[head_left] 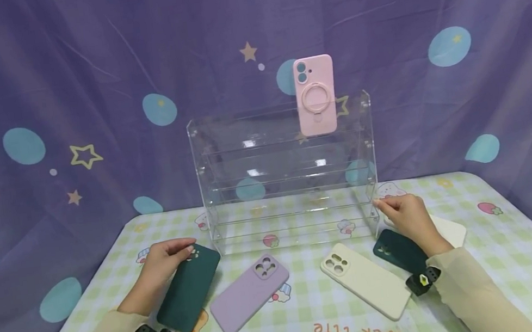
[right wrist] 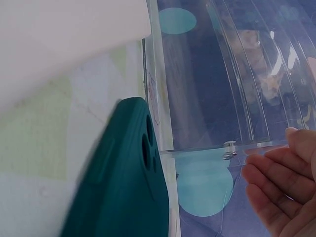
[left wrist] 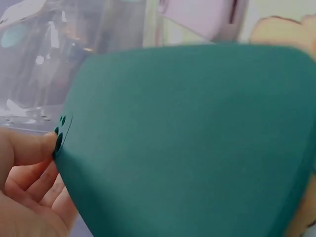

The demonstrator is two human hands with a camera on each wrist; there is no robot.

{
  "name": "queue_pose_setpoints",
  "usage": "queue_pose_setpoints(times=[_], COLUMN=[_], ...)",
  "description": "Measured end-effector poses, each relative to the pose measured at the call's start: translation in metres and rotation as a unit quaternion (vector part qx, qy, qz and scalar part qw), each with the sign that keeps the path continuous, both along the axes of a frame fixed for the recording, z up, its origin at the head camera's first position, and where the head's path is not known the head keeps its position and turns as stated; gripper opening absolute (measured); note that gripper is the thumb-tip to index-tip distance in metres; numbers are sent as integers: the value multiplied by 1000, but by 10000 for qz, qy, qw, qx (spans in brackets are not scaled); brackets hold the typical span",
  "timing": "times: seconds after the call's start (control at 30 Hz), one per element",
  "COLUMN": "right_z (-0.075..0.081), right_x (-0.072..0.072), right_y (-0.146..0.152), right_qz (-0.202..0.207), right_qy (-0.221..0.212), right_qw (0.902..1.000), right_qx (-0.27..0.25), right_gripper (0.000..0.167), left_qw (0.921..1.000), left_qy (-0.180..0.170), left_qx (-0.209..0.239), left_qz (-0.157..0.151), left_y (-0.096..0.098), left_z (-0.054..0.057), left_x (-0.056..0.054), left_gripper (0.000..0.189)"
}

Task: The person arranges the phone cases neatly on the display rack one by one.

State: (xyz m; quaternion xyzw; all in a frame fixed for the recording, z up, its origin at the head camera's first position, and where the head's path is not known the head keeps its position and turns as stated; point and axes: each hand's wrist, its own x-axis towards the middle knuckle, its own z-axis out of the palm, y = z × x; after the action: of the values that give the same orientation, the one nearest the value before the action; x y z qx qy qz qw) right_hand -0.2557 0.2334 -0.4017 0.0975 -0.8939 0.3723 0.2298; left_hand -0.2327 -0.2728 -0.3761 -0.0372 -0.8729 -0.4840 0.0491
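My left hand (head_left: 161, 265) pinches a dark green phone case (head_left: 188, 290) by its camera end, thumb over the cutouts. Its flat back fills most of the left wrist view. At the lower right side of a clear acrylic display stand (head_left: 296, 213), my right hand (head_left: 410, 219) pinches the side panel's edge between thumb and fingers. A pink phone case (head_left: 318, 122) with a ring stands on the stand's upper right. Beneath the right hand, a second dark green case (head_left: 396, 250) is partly hidden by the wrist.
A lilac phone case (head_left: 248, 296) and a cream phone case (head_left: 368, 283) lie in front of the stand. The white case (head_left: 452, 229) rests at the right, behind my right wrist. A checked cloth (head_left: 496, 282) covers the table, and a purple curtain (head_left: 376, 11) hangs behind.
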Motion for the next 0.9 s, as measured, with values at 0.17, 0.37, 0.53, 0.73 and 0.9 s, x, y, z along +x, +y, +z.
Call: queue_pose_setpoints(times=[0.17, 0.37, 0.53, 0.73, 0.9], right_z=[0, -1, 1, 4, 6], right_x=[-1, -1, 1, 3, 4], right_y=[0, 0, 0, -1, -1], right_qz=[-41, -28, -37, -39, -22], right_qy=[44, -24, -30, -115, -183], right_qw=[10000, 10000, 9999, 9999, 9998], right_qx=[54, 38, 95, 101, 93], right_gripper=[23, 24, 25, 26, 29], left_qw=[9991, 9972, 9940, 9905, 9872], left_qy=[183, 563, 897, 1053, 998], left_qx=[-8, 267, 493, 799, 1157], left_qz=[371, 407, 396, 375, 451], left_y=[0, 3, 14, 33, 46], left_z=[16, 41, 68, 97, 113], left_x=[-1, -1, -3, -8, -18], left_gripper=[34, 36, 38, 39, 37])
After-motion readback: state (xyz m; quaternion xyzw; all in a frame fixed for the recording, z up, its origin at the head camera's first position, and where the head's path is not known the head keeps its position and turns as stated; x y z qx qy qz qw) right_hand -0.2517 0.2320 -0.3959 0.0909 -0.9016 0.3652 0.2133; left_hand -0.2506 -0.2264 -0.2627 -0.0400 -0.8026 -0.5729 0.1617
